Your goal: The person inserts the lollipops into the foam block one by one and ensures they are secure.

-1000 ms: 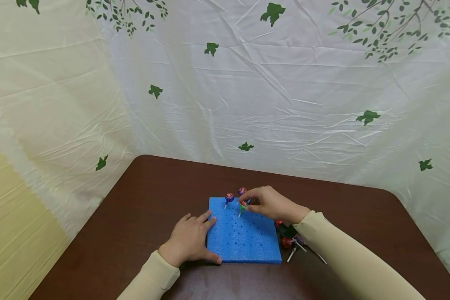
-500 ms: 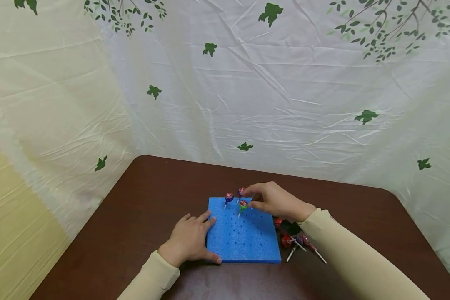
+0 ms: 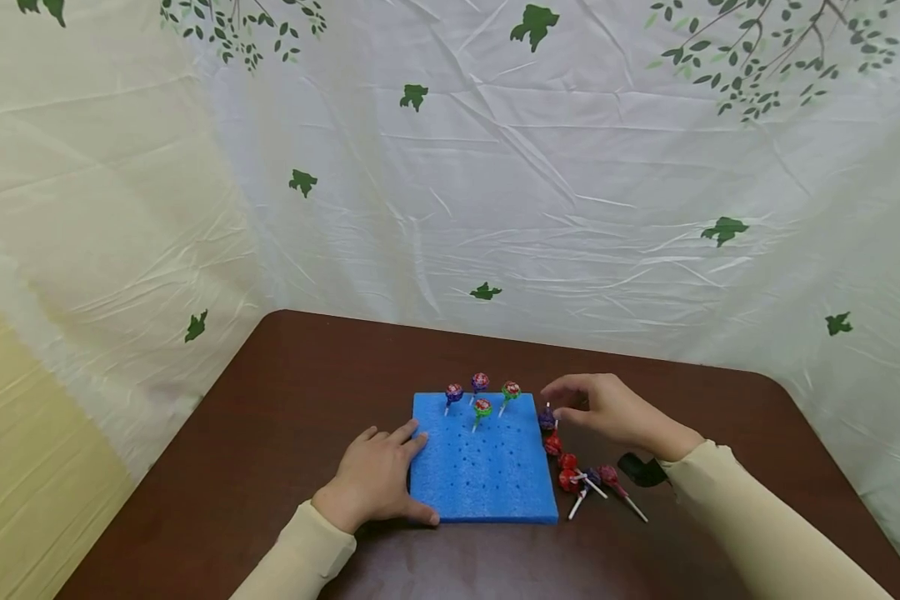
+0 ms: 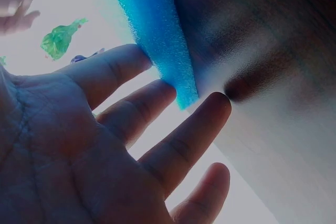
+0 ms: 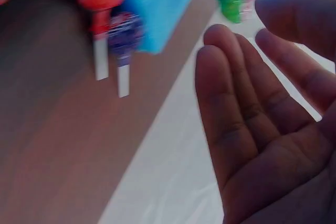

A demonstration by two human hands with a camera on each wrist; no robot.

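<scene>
Lying right of the blue board [image 3: 487,502], the purple lollipop [image 3: 546,419] is just boardward of my loose, empty right grip [image 3: 617,408].

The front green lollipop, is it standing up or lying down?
Standing up: the front green lollipop rises from the blue board, its white stick pointing down into it.
</scene>
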